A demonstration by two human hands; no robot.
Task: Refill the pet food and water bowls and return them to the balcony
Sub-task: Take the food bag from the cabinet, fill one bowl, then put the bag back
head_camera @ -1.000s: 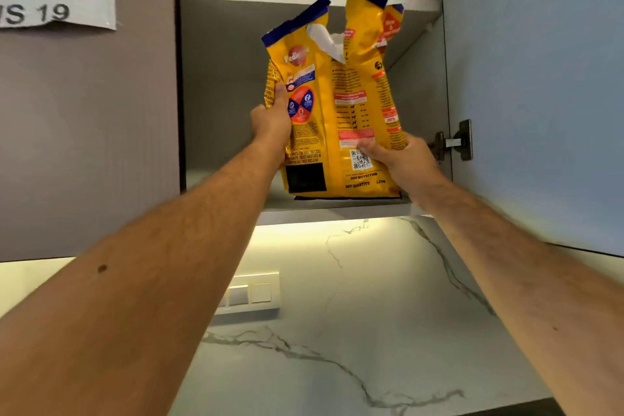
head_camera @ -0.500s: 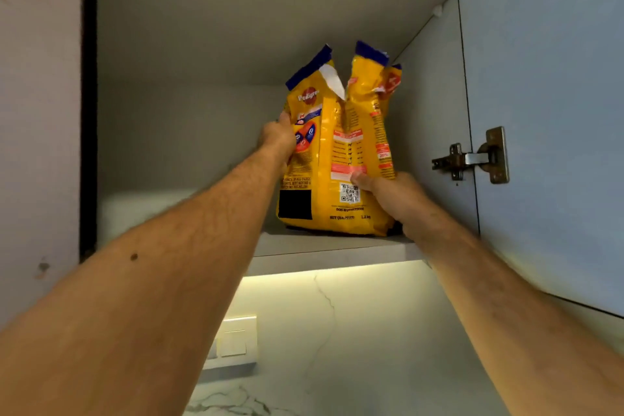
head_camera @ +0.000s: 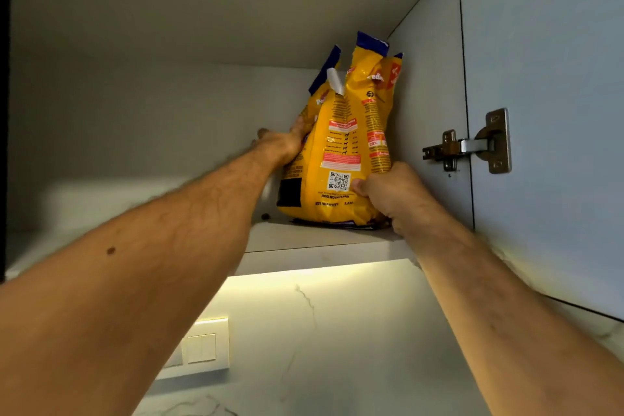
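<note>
A yellow dog food bag [head_camera: 341, 145] with a torn-open blue top stands upright on the lower shelf [head_camera: 320, 236] of an open wall cabinet, close to the right inner wall. My left hand [head_camera: 282, 145] grips the bag's left side at mid height. Low on the bag's right corner, my right hand [head_camera: 388, 191] grips it with the thumb across the front. No bowls are in view.
The cabinet door [head_camera: 547, 111] stands open at right, with a metal hinge [head_camera: 472, 145] beside the bag. An upper shelf [head_camera: 236, 10] spans above. A small dark crumb [head_camera: 265, 216] lies on the shelf. Below are a lit marble backsplash [head_camera: 337, 331] and a white switch plate [head_camera: 202, 348].
Both hands have pushed the bag deeper into the cabinet and to the right, until it stands on the shelf near the right wall. The view has tilted upward and closer.
</note>
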